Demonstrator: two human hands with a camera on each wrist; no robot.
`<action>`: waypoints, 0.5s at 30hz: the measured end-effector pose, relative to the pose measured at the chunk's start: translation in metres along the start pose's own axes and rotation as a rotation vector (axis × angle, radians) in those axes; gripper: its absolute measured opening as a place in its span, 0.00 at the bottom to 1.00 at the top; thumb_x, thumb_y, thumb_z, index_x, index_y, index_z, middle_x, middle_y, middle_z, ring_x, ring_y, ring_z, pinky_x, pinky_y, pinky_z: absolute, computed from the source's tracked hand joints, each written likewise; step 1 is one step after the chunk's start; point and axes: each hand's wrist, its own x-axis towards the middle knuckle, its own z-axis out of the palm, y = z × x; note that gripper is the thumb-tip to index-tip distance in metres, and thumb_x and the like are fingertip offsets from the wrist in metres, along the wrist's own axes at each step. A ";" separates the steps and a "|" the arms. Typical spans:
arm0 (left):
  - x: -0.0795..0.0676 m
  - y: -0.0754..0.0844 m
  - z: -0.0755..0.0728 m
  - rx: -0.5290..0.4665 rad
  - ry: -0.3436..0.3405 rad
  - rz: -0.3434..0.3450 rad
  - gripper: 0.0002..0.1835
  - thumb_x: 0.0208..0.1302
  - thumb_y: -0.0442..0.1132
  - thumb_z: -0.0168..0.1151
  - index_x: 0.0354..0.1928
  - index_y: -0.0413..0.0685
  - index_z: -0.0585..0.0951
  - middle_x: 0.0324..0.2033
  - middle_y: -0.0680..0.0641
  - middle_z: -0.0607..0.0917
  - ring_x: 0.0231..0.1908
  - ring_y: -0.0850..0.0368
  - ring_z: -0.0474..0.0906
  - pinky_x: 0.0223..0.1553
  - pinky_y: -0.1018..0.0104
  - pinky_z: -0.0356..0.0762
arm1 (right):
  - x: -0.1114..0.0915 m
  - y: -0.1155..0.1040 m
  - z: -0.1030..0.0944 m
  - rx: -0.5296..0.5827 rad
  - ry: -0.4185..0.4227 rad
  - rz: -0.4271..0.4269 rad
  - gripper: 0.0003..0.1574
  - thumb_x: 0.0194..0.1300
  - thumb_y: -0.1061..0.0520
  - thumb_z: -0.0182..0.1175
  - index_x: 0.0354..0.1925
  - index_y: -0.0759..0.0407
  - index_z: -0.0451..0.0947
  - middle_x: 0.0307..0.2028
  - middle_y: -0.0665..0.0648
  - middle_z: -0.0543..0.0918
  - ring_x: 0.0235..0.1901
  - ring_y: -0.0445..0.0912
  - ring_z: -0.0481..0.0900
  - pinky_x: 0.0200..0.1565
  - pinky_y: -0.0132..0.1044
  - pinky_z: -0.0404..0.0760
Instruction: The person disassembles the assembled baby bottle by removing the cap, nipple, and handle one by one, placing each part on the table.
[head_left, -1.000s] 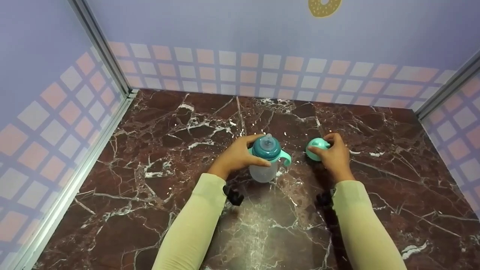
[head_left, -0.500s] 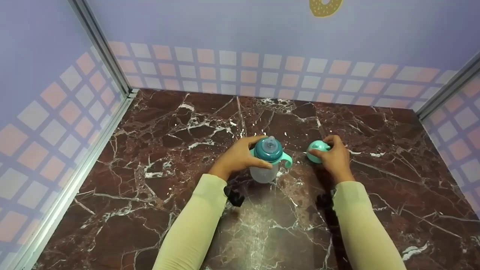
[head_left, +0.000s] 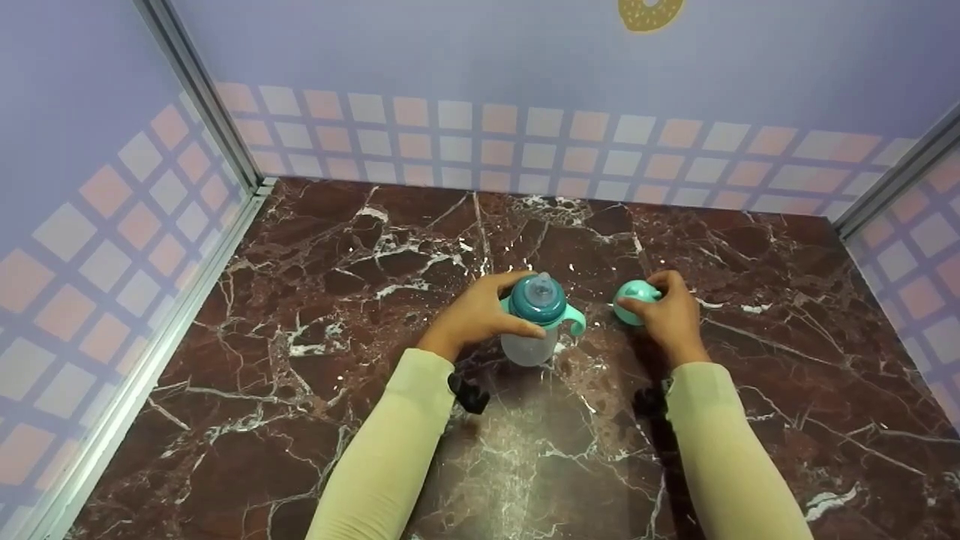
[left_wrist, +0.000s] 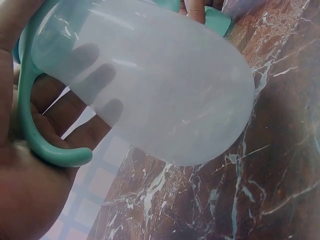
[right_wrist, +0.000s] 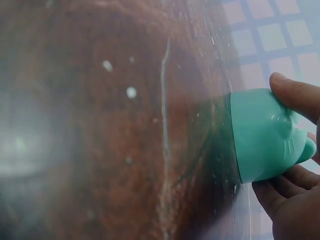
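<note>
A baby bottle (head_left: pixel 529 346) with a teal collar, a clear nipple and mint side handles is upright in the head view. Around its upper part curl the fingers and thumb of my left hand (head_left: pixel 481 311). The left wrist view shows the frosted bottle body (left_wrist: pixel 175 85) close up, with fingertips behind it and a curved mint handle (left_wrist: pixel 47 150) against the palm. To the right, my right hand (head_left: pixel 673 315) grips a rounded mint bottle cap (head_left: pixel 631 309) between thumb and fingers. In the right wrist view the cap (right_wrist: pixel 262 137) has its rim down at the tabletop.
Both hands are over a glossy dark red marbled table (head_left: pixel 360 450). A lilac wall (head_left: pixel 480 52) with pink and white squares closes the back, and similar panels stand at left and right. Metal rails (head_left: pixel 199 90) run up the corners.
The bottle tilted slightly and shifted a little to the right in my left hand early on. My right hand and the cap slid marginally nearer to me. Almost nothing differs over the last half second.
</note>
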 end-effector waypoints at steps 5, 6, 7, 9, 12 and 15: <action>-0.001 0.001 0.000 -0.002 0.002 -0.001 0.49 0.36 0.49 0.83 0.66 0.59 0.72 0.59 0.54 0.79 0.62 0.56 0.73 0.67 0.55 0.65 | 0.000 -0.001 -0.001 0.001 -0.003 0.004 0.37 0.54 0.46 0.72 0.54 0.60 0.67 0.53 0.64 0.77 0.51 0.59 0.76 0.54 0.54 0.74; -0.001 0.001 0.000 0.000 0.003 0.000 0.49 0.36 0.49 0.83 0.66 0.59 0.72 0.59 0.54 0.79 0.62 0.56 0.73 0.67 0.55 0.66 | 0.000 -0.001 -0.001 0.001 -0.003 0.003 0.37 0.54 0.46 0.72 0.54 0.60 0.67 0.53 0.64 0.77 0.52 0.59 0.75 0.54 0.54 0.74; -0.002 0.001 0.000 0.004 0.004 0.001 0.49 0.36 0.50 0.83 0.67 0.59 0.72 0.59 0.54 0.79 0.62 0.57 0.73 0.67 0.55 0.66 | 0.000 0.000 -0.001 0.000 -0.002 0.004 0.37 0.53 0.46 0.72 0.54 0.60 0.67 0.53 0.64 0.77 0.52 0.59 0.75 0.55 0.54 0.74; -0.002 0.000 0.000 0.006 0.005 0.003 0.50 0.36 0.50 0.83 0.67 0.58 0.72 0.59 0.54 0.79 0.62 0.56 0.73 0.67 0.55 0.67 | 0.000 0.000 0.000 -0.002 0.000 0.004 0.38 0.53 0.45 0.73 0.54 0.60 0.67 0.54 0.64 0.76 0.53 0.59 0.75 0.55 0.54 0.74; -0.003 0.000 0.000 0.001 0.003 0.004 0.50 0.36 0.51 0.83 0.67 0.58 0.71 0.59 0.54 0.79 0.62 0.56 0.73 0.66 0.55 0.67 | 0.000 0.001 -0.001 0.003 -0.002 -0.001 0.40 0.53 0.45 0.73 0.56 0.60 0.67 0.55 0.64 0.76 0.54 0.59 0.75 0.57 0.54 0.73; -0.003 -0.001 0.000 -0.014 0.001 0.000 0.50 0.36 0.52 0.83 0.67 0.60 0.71 0.59 0.55 0.80 0.61 0.57 0.74 0.66 0.55 0.68 | 0.000 0.002 -0.001 0.016 -0.007 -0.009 0.41 0.53 0.45 0.73 0.57 0.60 0.67 0.56 0.65 0.76 0.55 0.59 0.74 0.57 0.54 0.73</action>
